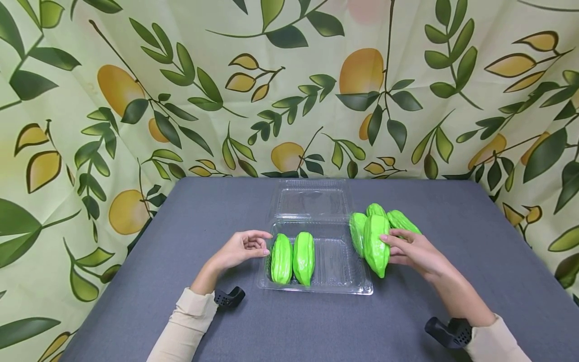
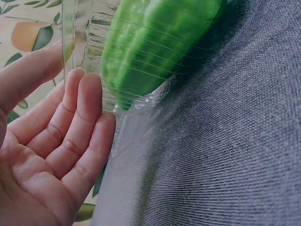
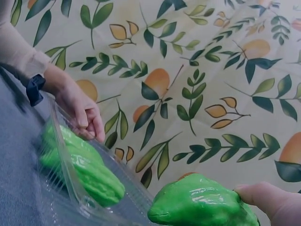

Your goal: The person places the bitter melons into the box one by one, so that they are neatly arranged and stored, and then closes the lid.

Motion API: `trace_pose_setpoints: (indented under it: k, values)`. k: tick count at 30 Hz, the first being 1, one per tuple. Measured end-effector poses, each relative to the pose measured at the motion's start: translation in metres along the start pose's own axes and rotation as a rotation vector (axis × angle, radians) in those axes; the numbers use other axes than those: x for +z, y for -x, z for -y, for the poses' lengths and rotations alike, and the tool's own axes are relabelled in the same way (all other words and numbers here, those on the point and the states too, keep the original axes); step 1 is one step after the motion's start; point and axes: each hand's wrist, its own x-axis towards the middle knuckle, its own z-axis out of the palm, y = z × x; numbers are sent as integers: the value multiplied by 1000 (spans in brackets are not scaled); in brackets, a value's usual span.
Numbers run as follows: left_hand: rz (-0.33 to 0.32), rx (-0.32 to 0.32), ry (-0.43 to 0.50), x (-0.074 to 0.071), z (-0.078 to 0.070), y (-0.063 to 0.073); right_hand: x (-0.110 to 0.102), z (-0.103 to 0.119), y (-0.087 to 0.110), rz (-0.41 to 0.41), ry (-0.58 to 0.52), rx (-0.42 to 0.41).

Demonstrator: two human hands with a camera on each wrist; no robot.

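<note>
Right hand (image 1: 413, 251) pinches a green gourd (image 1: 376, 246) at the clear container's (image 1: 341, 261) right edge; left hand (image 1: 240, 249), fingers loosely bent, nears the left rim; two more gourds (image 1: 304, 257) inside leave room rightward.

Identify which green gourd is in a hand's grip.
The green gourd pinched by the right hand; unlike it, no other gourd is gripped by a hand.

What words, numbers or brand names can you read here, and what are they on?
None: no readable words, numbers, brands or signs in any view.
The clear box and green vegetables show no lettering.
The cloth backdrop has just printed leaves and fruit.
I can't make out any marks on the black wrist devices.
</note>
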Motion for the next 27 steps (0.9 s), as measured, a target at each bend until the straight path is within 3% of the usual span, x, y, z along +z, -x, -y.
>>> trace_pose_setpoints:
  k: [27]
  values:
    - [-1, 6, -8, 0, -1, 1, 28, 16, -4, 13, -66, -40]
